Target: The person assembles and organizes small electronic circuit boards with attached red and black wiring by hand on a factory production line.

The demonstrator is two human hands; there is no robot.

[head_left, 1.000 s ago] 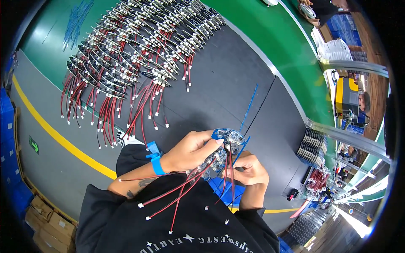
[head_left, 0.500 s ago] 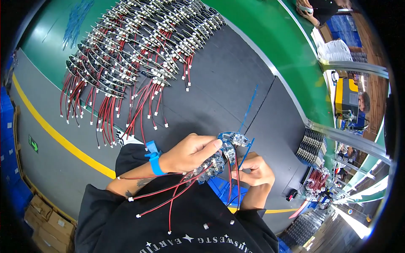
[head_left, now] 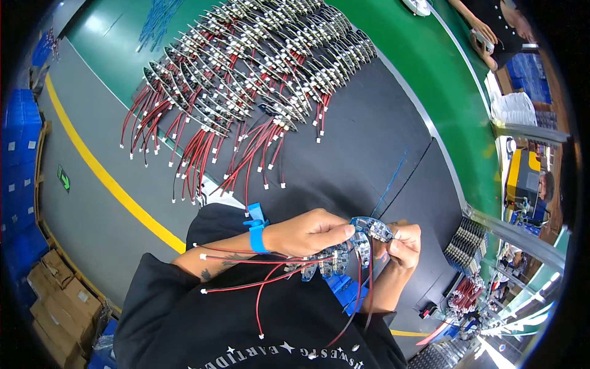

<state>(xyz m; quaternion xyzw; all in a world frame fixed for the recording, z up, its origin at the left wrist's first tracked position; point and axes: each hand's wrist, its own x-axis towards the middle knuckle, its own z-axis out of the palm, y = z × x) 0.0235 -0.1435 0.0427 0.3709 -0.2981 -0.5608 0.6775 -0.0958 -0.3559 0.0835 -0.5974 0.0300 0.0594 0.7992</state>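
My left hand is closed round a bunch of small curved circuit boards, thumb on top. Red and black wires with white plugs trail from the boards over my forearm and black shirt. The uppermost board, blue-edged, sticks out to the right of my left thumb. At its right end my right hand is closed, with thumb and forefinger pinched together at the board's tip. What lies between those fingertips is partly hidden. A blue wristband sits on my left wrist.
Many wired boards stand in rows on the dark mat. Thin blue strips lie at the far left. Stacked boards and bundled wires are at right. Another person's hand holds something across the table.
My view has shifted, so everything sits further right and lower. My right hand has risen to the end of the uppermost board. The blue strip standing beside it no longer shows.
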